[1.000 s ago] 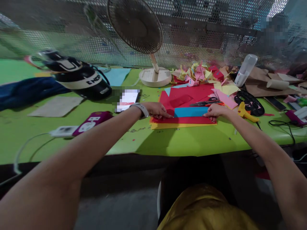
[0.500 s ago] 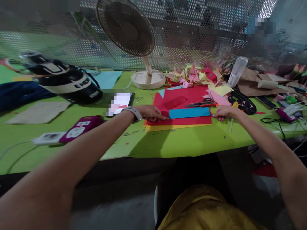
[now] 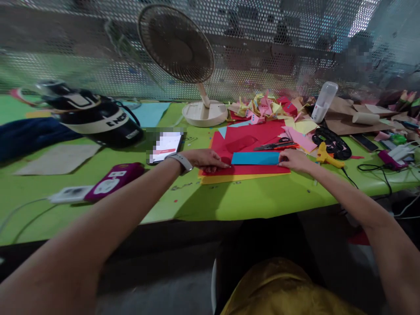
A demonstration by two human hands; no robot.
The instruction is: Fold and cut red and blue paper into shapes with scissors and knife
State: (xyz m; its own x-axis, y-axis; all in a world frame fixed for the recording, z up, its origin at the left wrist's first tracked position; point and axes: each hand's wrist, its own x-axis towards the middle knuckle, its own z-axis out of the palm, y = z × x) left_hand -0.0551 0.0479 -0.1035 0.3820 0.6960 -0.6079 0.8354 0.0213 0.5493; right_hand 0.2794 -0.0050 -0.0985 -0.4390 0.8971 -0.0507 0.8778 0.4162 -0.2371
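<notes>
Head view: blue paper strip (image 3: 254, 158), one, between the hands, long axis running left hand (image 3: 212, 162) to right hand (image 3: 291, 160); right hand nearer, overlapping one end, fingers curled; left hand's fingers bunched beside the other; neither grip discernible; red paper (image 3: 259, 169) beneath.

Showing plain blue along the long rectangular paper strip (image 3: 255, 159), solid red across the flat paper sheets (image 3: 254, 133) and yellow on the thin paper sheet beneath (image 3: 229, 179). Displaying lime green over the flat counter (image 3: 252, 201), and black lettering on a cream band (image 3: 87, 127) around the black cylindrical bottle (image 3: 111, 137).
</notes>
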